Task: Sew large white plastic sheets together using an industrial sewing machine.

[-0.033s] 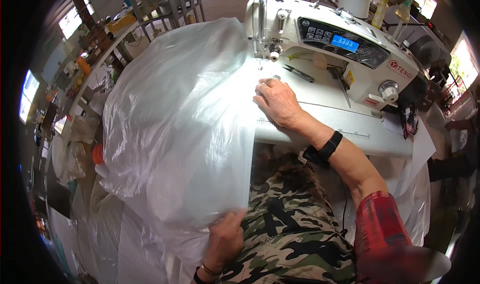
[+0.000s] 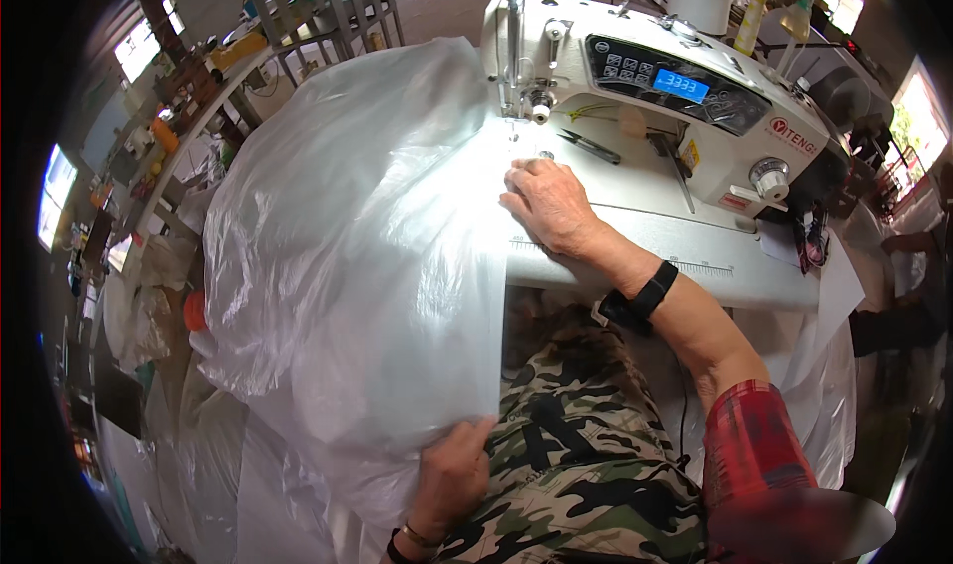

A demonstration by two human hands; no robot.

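Observation:
A big translucent white plastic sheet (image 2: 338,236) billows over the left side of the sewing machine (image 2: 645,87), its straight right edge running down from the needle area toward my lap. Low in the view, my left hand (image 2: 454,473) pinches that edge near its bottom corner, the fingers partly hidden by the film. My right hand (image 2: 551,205) rests on the machine bed just in front of the presser foot, its fingers curled together at the sheet's upper edge. Bright lamp glare washes out the fingertips and the stitching spot.
Black thread snips (image 2: 590,147) lie on the machine bed behind my right hand. A handwheel (image 2: 770,179) sticks out at the machine's right end. More plastic film (image 2: 199,465) hangs at the lower left. A grey metal rack (image 2: 323,13) stands behind.
My left hand has shifted very slightly right with the sheet's edge. The right hand stays at nearly the same spot by the presser foot.

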